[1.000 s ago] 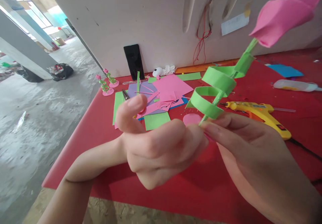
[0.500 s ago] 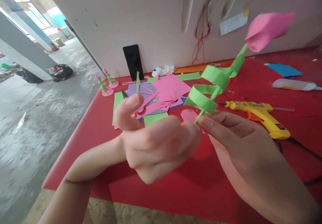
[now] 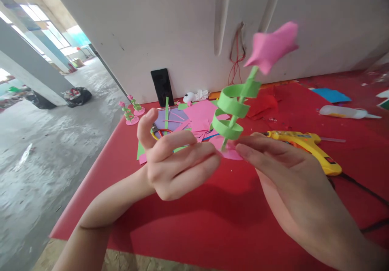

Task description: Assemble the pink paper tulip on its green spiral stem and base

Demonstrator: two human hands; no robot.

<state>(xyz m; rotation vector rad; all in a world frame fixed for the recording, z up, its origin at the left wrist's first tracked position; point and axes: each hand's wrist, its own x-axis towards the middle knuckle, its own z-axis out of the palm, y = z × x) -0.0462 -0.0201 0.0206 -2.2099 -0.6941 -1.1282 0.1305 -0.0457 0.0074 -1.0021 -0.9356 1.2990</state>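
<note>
A paper flower (image 3: pixel 232 121) stands tilted to the right over the table, with a pink folded bloom (image 3: pixel 272 46), a green stem with a curled green strip around it, and a flat round pink base (image 3: pixel 232 154). My right hand (image 3: pixel 282 169) pinches the base's right edge between thumb and fingers. At the base's left edge are the fingertips of my left hand (image 3: pixel 182 161); its thumb points up, apart from the bent fingers, and no grip shows. Just beyond my right hand lies a yellow hot glue gun (image 3: pixel 306 141), partly hidden by it.
Two smaller paper flowers (image 3: pixel 132 119) stand at the table's left edge. Pink paper (image 3: pixel 200 112), green strips and pliers (image 3: pixel 156 130) lie behind my left hand. A black phone (image 3: pixel 162 86) leans on the wall. A glue bottle (image 3: pixel 343 112) and blue paper (image 3: pixel 331 95) lie right.
The flower has shifted left and turned more upright, and its round base now shows more fully. My left hand has moved slightly left, while my right hand keeps its pinch near the flower's bottom.
</note>
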